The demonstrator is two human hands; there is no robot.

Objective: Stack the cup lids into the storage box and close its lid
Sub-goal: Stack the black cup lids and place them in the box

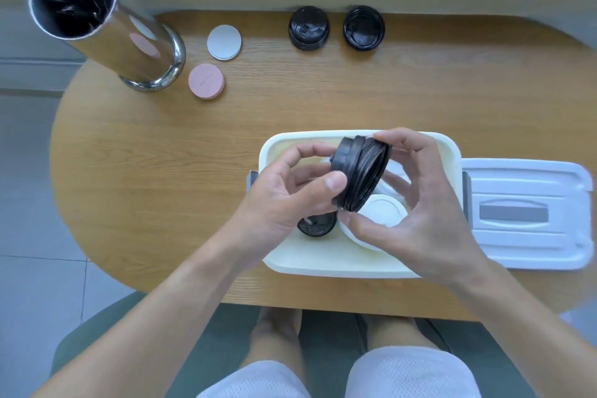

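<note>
Above the open cream rectangular plastic storage box (pixel 277 145), both hands hold a tilted stack of black plastic cup lids (pixel 360 173). Left hand (pixel 290 191): thumb and curled fingers pinching the stack's narrow end. Right hand (pixel 420 203): fingers curled round the stack's wide rim, thumb under it.

Inside the box: a white round cup lid (pixel 382 213), partly under the right hand; a black lid (pixel 315 228) just left of it, mostly hidden by the left hand.

White rectangular box lid with grey handle recess (pixel 526 213) lies flat on the oval wooden tabletop (pixel 161 187), just right of the box.

Far edge of tabletop: two separate stacks of black lids (pixel 308 28), (pixel 363 27). To their left, a white round coaster (pixel 224 42), a pink round coaster (pixel 206 81), and a tall shiny metal cylinder with dark lining (pixel 97 19).
</note>
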